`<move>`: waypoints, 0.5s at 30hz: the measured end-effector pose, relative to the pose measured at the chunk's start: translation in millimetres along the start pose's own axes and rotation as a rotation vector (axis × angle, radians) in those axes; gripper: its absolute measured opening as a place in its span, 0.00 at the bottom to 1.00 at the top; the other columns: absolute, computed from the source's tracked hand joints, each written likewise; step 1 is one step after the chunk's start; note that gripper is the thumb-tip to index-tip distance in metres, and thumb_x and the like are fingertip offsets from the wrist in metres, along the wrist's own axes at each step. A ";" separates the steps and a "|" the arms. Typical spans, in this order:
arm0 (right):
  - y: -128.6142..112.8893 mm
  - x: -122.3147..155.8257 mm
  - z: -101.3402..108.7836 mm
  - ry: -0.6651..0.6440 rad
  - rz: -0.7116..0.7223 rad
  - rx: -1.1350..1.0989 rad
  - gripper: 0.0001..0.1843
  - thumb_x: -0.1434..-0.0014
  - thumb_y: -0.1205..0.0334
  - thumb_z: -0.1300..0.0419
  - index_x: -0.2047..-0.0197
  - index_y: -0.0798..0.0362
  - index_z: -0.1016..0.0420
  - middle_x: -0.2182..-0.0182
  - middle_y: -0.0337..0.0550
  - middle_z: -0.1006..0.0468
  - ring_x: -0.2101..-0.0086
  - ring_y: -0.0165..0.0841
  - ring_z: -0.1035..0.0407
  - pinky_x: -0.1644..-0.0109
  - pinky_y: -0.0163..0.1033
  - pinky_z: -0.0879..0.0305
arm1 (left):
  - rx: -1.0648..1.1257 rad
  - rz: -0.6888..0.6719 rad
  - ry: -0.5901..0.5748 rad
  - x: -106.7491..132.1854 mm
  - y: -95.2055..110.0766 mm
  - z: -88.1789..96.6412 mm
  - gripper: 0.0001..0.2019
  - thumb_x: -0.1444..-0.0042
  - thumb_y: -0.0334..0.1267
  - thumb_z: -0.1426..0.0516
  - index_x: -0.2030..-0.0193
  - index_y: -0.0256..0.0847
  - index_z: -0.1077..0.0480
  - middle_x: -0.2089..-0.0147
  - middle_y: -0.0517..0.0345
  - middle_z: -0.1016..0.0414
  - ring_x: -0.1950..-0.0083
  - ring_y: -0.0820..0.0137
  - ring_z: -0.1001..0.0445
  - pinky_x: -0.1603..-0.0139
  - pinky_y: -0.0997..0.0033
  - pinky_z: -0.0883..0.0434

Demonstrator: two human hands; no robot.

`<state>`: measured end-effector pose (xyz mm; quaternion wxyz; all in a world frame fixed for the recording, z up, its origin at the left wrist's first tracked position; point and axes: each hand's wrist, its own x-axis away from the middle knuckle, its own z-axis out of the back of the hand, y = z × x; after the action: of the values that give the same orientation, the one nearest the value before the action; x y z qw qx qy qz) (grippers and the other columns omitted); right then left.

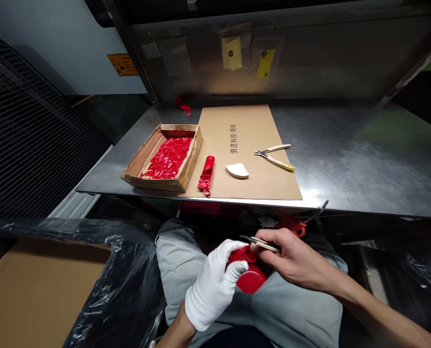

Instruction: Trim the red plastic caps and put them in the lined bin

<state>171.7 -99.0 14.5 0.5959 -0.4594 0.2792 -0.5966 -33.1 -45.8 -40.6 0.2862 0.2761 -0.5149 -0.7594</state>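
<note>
My left hand, in a white glove, grips a glossy red plastic part over my lap. My bare right hand holds a thin metal blade tool whose tip points left across the top of the red part. Both hands are below the front edge of the steel bench. On the bench lies a brown cardboard sheet with another long red plastic part, a white wedge-shaped piece and cream-handled cutters on it.
A shallow cardboard tray full of red plastic scraps sits at the bench's left. A small red bit lies at the back wall. A large cardboard box lined with black plastic film stands at my lower left. An orange tool hangs under the bench edge.
</note>
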 end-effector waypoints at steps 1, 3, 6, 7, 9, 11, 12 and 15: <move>2.1 3.3 2.7 0.050 0.023 0.080 0.10 0.33 0.60 0.46 0.67 0.51 0.32 0.76 0.32 0.33 0.75 0.26 0.42 0.71 0.34 0.48 | 0.018 0.018 0.018 0.2 -0.5 2.6 0.10 0.34 0.39 0.45 0.47 0.48 0.31 0.52 0.58 0.24 0.52 0.67 0.24 0.50 0.66 0.29; 7.7 10.8 5.5 0.200 0.086 0.278 0.10 0.31 0.54 0.46 0.60 0.50 0.29 0.72 0.34 0.28 0.73 0.27 0.37 0.69 0.35 0.46 | 0.027 0.056 0.093 0.1 -1.9 5.8 0.09 0.35 0.39 0.44 0.49 0.47 0.32 0.53 0.59 0.25 0.54 0.68 0.25 0.51 0.68 0.28; 16.5 21.0 4.3 0.392 0.210 0.556 0.12 0.29 0.54 0.47 0.53 0.50 0.27 0.66 0.39 0.23 0.70 0.29 0.30 0.68 0.35 0.44 | -0.001 0.099 0.176 -1.2 -4.0 6.8 0.09 0.38 0.37 0.41 0.51 0.46 0.31 0.55 0.59 0.25 0.56 0.69 0.26 0.53 0.69 0.29; 18.3 23.3 3.1 0.431 0.246 0.636 0.12 0.29 0.54 0.47 0.53 0.51 0.27 0.67 0.40 0.23 0.71 0.29 0.30 0.69 0.35 0.45 | -0.011 0.105 0.188 -1.7 -4.3 6.6 0.09 0.39 0.36 0.41 0.52 0.46 0.31 0.55 0.60 0.26 0.57 0.69 0.26 0.53 0.69 0.29; 19.4 25.7 0.9 0.485 0.302 0.772 0.12 0.30 0.54 0.45 0.53 0.52 0.25 0.71 0.39 0.25 0.74 0.28 0.32 0.71 0.36 0.48 | -0.022 0.104 0.203 -2.7 -4.1 6.2 0.10 0.40 0.35 0.40 0.52 0.45 0.31 0.56 0.59 0.26 0.57 0.69 0.26 0.54 0.69 0.29; 18.0 25.5 -0.2 0.522 0.343 0.856 0.13 0.30 0.54 0.45 0.53 0.52 0.24 0.73 0.38 0.27 0.76 0.28 0.33 0.72 0.37 0.50 | -0.031 0.092 0.213 -3.4 -3.2 5.9 0.10 0.41 0.34 0.40 0.53 0.45 0.31 0.56 0.59 0.25 0.57 0.69 0.25 0.54 0.69 0.28; 16.9 24.9 -0.2 0.535 0.359 0.883 0.14 0.30 0.54 0.45 0.53 0.53 0.23 0.73 0.37 0.28 0.76 0.28 0.34 0.72 0.37 0.50 | -0.037 0.087 0.215 -3.7 -2.7 5.9 0.10 0.41 0.34 0.40 0.53 0.45 0.31 0.56 0.59 0.25 0.57 0.69 0.25 0.54 0.69 0.28; 14.1 22.4 1.0 0.558 0.398 0.938 0.15 0.30 0.53 0.45 0.53 0.53 0.22 0.74 0.37 0.29 0.76 0.28 0.35 0.72 0.38 0.50 | -0.057 0.075 0.220 -3.7 -2.2 6.2 0.10 0.42 0.33 0.41 0.53 0.44 0.31 0.55 0.58 0.25 0.57 0.69 0.25 0.54 0.69 0.28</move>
<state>181.9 -122.3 7.4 0.7404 0.0896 0.2127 -0.6313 -35.3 -38.6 -40.3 0.3771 0.3301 -0.4686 -0.7275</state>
